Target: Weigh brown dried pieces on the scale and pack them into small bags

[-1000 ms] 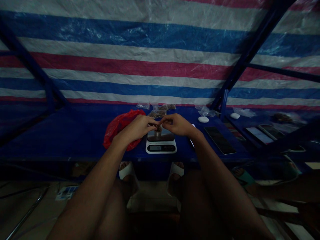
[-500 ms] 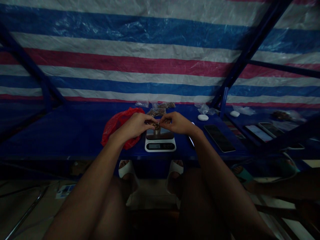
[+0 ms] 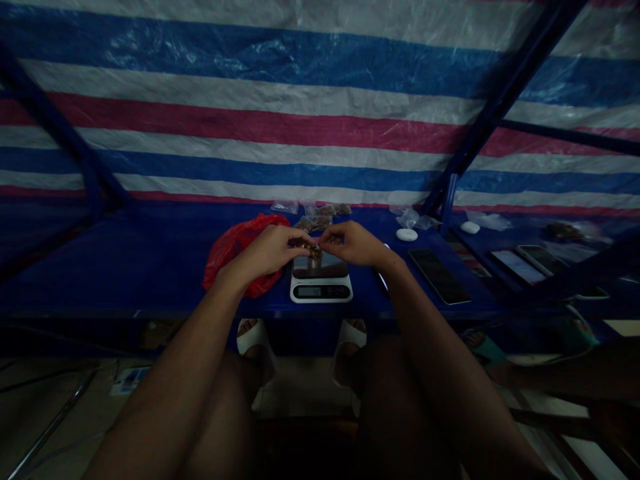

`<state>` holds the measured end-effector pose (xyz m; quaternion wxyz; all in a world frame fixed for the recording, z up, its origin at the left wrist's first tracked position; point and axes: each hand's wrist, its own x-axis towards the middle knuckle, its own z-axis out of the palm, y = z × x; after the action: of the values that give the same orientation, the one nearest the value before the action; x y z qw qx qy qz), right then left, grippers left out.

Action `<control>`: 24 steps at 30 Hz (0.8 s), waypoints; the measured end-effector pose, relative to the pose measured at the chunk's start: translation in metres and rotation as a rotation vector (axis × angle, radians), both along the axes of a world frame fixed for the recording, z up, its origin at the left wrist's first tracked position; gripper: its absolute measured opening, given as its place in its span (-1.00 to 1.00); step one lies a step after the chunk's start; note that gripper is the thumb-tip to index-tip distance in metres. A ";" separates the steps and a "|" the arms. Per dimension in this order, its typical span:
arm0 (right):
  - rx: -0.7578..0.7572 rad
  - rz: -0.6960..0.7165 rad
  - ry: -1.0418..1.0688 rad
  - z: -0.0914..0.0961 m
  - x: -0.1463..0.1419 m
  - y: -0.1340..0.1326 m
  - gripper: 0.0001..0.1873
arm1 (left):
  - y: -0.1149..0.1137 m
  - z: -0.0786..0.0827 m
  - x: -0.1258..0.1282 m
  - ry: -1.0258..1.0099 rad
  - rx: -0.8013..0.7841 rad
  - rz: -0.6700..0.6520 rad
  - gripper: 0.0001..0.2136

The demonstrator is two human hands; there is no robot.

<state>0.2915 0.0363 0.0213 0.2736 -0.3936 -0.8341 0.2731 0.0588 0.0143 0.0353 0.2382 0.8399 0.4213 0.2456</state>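
Observation:
A white kitchen scale point(image 3: 323, 293) with a lit display and a dark shiny plate stands at the shelf's front edge. Over its plate is a small heap of brownish pieces point(image 3: 315, 253), too dim to name. My left hand point(image 3: 280, 248) reaches in from the left, thumb and fingers curled together at the heap. From the other side, my right hand point(image 3: 354, 243) has its fingertips pinched at the same spot. What either hand grips there is too small to make out. Beside my left hand lies a crumpled red plastic bag point(image 3: 233, 250), partly behind the wrist.
Behind the scale lie small clear bags with brown contents point(image 3: 315, 221). On the right are a white oval case point(image 3: 407, 235), a dark phone point(image 3: 439, 276) and another phone partly under my right wrist. Blue metal posts point(image 3: 480, 133) and a striped sheet point(image 3: 280, 127) bound the blue shelf point(image 3: 125, 267).
Both hands stay over the scale, with only slight finger movement. The brownish heap shows a little more between the fingertips.

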 end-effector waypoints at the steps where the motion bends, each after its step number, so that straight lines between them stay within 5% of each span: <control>1: -0.001 -0.007 -0.001 0.000 0.000 0.000 -0.78 | 0.000 0.000 0.000 -0.003 0.003 0.002 -0.76; 10: -0.006 -0.054 0.070 0.001 0.001 0.000 -0.79 | 0.002 -0.001 -0.007 -0.022 0.007 0.066 -0.76; 16: 0.036 -0.100 0.085 0.005 0.002 -0.003 -0.77 | 0.000 0.005 -0.034 0.166 0.007 0.200 -0.80; 24: 0.022 -0.089 0.083 0.001 0.001 0.000 -0.78 | 0.007 -0.017 -0.069 0.454 -0.002 0.246 -0.79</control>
<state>0.2922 0.0365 0.0220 0.3240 -0.4158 -0.8065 0.2676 -0.0104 0.0211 0.0188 0.1066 0.8157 0.5633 0.0772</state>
